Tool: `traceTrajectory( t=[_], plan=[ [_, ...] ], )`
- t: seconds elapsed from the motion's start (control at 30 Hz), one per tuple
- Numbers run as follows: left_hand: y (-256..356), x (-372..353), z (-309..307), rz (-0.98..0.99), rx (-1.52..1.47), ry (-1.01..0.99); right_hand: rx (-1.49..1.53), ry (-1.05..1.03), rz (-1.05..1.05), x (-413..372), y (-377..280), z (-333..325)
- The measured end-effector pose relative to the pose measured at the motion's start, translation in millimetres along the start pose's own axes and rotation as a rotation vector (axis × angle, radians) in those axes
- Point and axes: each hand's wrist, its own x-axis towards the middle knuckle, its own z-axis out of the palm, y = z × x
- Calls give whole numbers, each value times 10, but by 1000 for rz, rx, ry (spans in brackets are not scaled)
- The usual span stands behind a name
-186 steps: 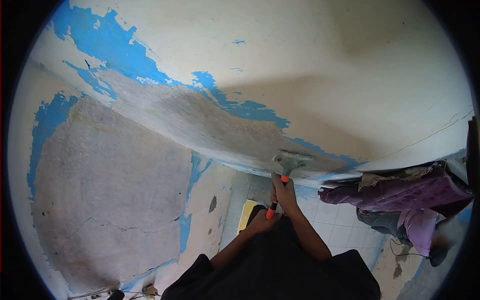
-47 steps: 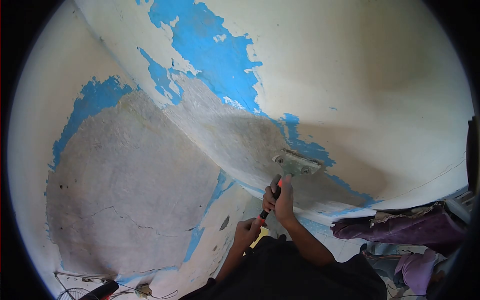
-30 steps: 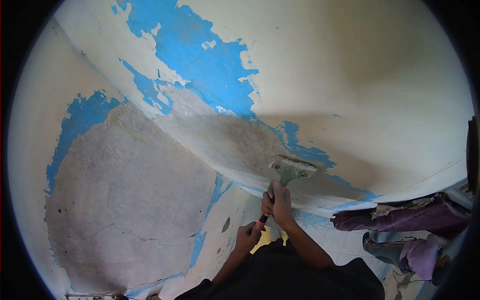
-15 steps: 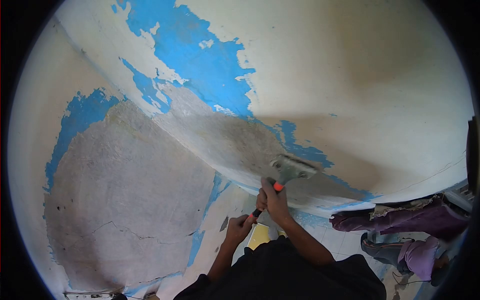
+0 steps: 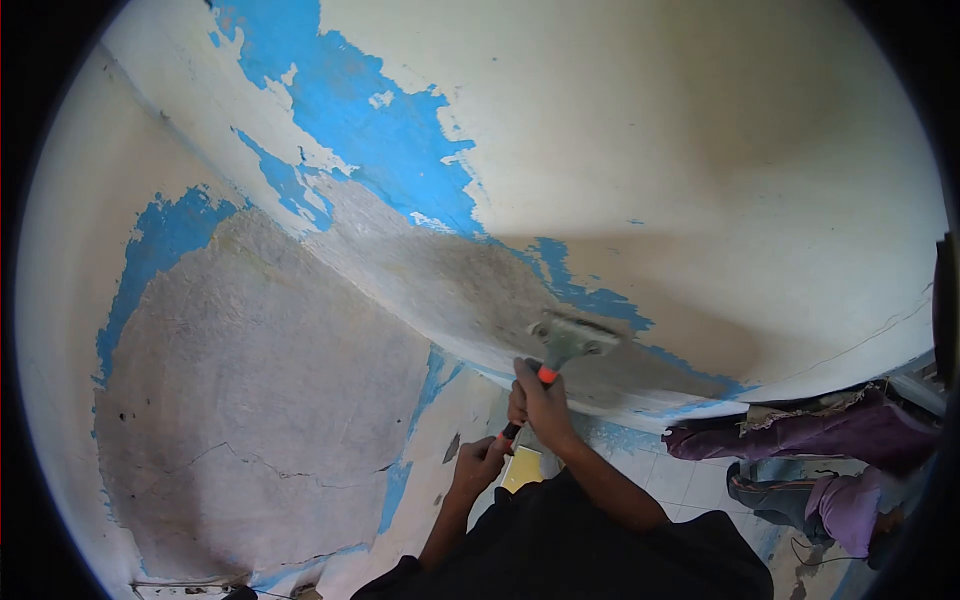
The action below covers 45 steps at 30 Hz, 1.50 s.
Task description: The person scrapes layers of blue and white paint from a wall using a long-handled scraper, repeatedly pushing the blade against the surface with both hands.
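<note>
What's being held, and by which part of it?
A scraper, by its red-and-black handle: right hand on the upper part, left hand at the lower end.

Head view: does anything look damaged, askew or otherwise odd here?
Yes: a jagged crack crosses the grey patch on the left, and a thinner crack marks the cream wall at right. Ragged blue paint shows between grey and cream areas, making the surface patchy. The scraper is too blurred to judge.
</note>
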Motion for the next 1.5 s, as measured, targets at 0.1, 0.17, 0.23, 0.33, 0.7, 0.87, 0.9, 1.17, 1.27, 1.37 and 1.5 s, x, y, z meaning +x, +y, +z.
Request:
traceTrajectory(
  t=[0.1, 0.17, 0.23, 0.33, 0.7, 0.87, 0.9, 1.17, 1.27, 1.37, 1.5],
  plan=[
    [-2, -23, -18, -57, -65, -11, -39, 3, 22, 15, 56, 12],
    [124, -12, 7, -8, -55, -10, -47, -20, 4, -39, -169, 113],
    [217, -29, -43, 4, -12, -1, -40, -37, -2, -47, -221, 154],
    [191, -47, -67, 13, 5, 16, -19, -42, 6, -38, -170, 162],
    [280, 19, -238, 15, 109, 7, 36, -69, -11, -15, -175, 192],
    [17, 11, -229, -22, 79, 46, 27, -54, 25, 101, 111, 91],
    [32, 31, -243, -23, 81, 35, 35, -44, 28, 122, 123, 95],
    [262, -5, -250, 20, 120, 22, 19, -60, -29, 10, -168, 237],
    [101, 28, -253, -8, 107, 46, 9, -47, 3, 85, 26, 153],
    [50, 82, -302, -38, 90, 17, 26, -17, -5, 118, 77, 164],
    [305, 10, -292, 8, 101, 8, 13, -63, -54, -3, -180, 246]
  ],
)
